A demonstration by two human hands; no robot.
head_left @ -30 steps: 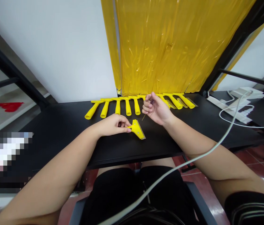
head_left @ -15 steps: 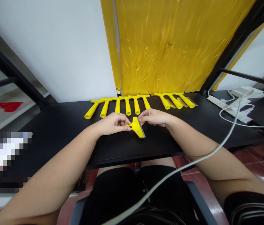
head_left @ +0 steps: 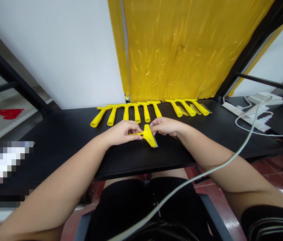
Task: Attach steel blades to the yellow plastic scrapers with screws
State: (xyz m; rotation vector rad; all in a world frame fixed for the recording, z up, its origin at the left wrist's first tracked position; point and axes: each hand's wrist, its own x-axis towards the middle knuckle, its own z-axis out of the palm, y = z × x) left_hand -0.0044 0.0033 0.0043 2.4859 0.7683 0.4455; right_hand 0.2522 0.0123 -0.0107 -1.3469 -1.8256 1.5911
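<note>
My left hand (head_left: 128, 132) is closed around the handle of a yellow scraper (head_left: 148, 135), held just above the black table (head_left: 128, 159). Its wide head points right, with two screws on its face and a thin metal blade along the edge. At the upper end of that blade, my right hand (head_left: 165, 126) has its fingers curled and pinched together. What they grip is mostly hidden; a thin sliver shows beneath the palm. Behind my hands lies a row of yellow scraper handles (head_left: 137, 113). More yellow scrapers (head_left: 188, 107) lie to the right, at least one with a blade showing.
White power strips (head_left: 247, 115) with cables lie at the right end of the table. A pale cable (head_left: 206, 174) hangs across the view in front of my right arm. Yellow wrapped sheeting (head_left: 181, 50) stands behind the table, between black frame posts (head_left: 254, 43).
The yellow scraper has shifted slightly right with my left hand. My right hand's fingers have curled in more at the blade's upper end. The row behind is unchanged.
</note>
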